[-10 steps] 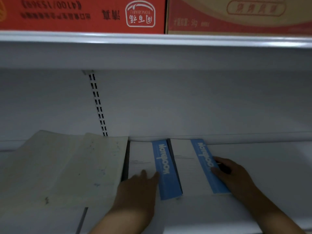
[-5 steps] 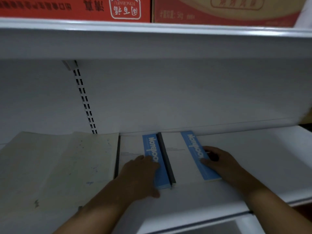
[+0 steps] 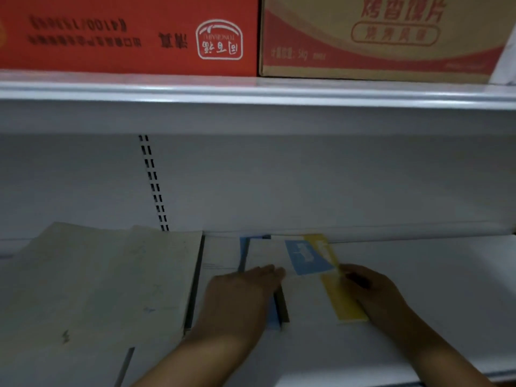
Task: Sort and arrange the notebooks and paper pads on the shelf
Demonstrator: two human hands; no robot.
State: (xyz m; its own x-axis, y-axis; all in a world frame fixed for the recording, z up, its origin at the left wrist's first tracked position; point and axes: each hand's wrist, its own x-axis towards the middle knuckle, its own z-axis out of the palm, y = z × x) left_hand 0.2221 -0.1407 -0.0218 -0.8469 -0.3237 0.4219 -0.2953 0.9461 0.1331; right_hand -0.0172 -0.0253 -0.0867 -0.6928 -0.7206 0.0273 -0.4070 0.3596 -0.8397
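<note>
On the white shelf (image 3: 418, 289) lies a white notebook with a blue band (image 3: 305, 256). It sits tilted and shifted left on top of a notebook with a yellow band (image 3: 342, 300). My left hand (image 3: 245, 297) lies flat on the white part of the blue-band notebook, and also covers part of a second blue-band notebook (image 3: 220, 255) to its left. My right hand (image 3: 371, 294) curls its fingers around the right edge of the yellow-band notebook. The picture is blurred.
Large cream paper pads (image 3: 111, 275) lie flat at the left, touching the notebooks. The upper shelf (image 3: 251, 90) carries a red carton (image 3: 125, 32) and a tan carton (image 3: 377, 37). A slotted upright (image 3: 152, 182) runs down the back wall.
The top blue-band notebook of the right pile has slid left and turned under my left hand, and a yellow-band notebook beneath it now shows. My right hand stays at the pile's right edge.
</note>
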